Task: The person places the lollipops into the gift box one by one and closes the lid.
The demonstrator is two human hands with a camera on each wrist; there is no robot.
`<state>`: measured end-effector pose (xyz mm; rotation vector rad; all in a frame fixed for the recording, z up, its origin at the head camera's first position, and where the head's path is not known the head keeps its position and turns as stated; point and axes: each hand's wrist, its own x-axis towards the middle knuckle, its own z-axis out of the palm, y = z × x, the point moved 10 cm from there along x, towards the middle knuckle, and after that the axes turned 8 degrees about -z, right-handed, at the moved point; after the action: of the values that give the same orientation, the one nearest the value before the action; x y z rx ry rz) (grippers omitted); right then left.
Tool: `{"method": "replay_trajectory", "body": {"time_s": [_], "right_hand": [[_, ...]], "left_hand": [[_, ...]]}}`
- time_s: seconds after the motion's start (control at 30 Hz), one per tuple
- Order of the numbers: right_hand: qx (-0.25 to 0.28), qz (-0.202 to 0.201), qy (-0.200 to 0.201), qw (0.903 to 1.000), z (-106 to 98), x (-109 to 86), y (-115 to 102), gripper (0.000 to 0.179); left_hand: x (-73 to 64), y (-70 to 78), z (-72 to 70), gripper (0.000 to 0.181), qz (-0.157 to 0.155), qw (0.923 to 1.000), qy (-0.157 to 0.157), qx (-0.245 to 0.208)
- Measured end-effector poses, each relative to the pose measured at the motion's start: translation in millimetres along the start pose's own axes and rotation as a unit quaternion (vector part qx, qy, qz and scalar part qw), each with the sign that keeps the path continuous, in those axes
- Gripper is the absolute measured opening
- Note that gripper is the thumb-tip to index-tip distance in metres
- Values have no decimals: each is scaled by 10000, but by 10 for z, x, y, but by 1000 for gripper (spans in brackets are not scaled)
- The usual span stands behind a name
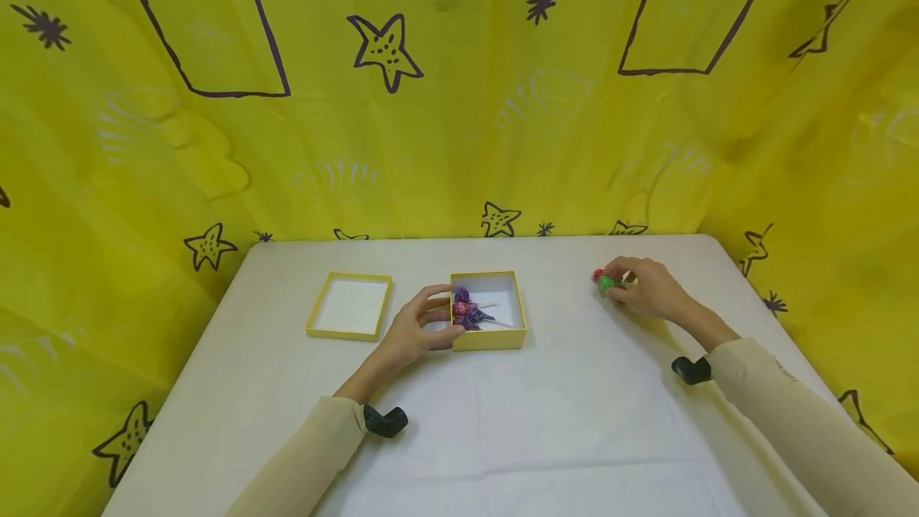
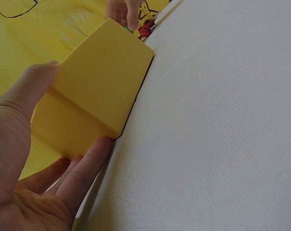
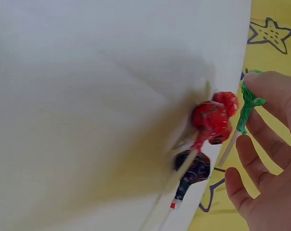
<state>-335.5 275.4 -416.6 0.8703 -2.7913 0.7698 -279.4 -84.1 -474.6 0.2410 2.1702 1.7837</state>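
Left hand [image 1: 411,331] gripped yellow box [image 1: 490,340] on tabletop [image 1: 574,421] | right hand [image 1: 649,290] pinched green lollipop [image 1: 608,284] near red lollipops [image 3: 212,118] | only head view showed boxed lollipops [image 1: 465,309] | only right wrist view clarified dark lollipop [image 3: 193,166]

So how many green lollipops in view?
1: the green lollipop in the right hand, off to the right of the open yellow box. Others may be hidden behind the fingers or in the box.

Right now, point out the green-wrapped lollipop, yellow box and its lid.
Green-wrapped lollipop [image 3: 246,110], right wrist view, on its twisted wrapper.
Yellow box [image 1: 490,340], head view, on its front wall.
Lid [image 1: 352,305], head view, on its white inside.
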Motion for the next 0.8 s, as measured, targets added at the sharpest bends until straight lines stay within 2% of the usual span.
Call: {"method": "replay_trajectory", "body": {"time_s": [0.17,0.57,0.8], "right_hand": [[160,-170,32,9997,-93,51,-124,20],[534,-5,-313,9981,-200,259,-381,21],[677,-108,-479,9965,-191,428,-673,23]], "left_hand": [[1,-19,-4,76,-10,10000,23,2],[14,-33,3,76,-30,9999,-9,-131],[5,-20,9,75,-14,9999,-28,-125]]}}
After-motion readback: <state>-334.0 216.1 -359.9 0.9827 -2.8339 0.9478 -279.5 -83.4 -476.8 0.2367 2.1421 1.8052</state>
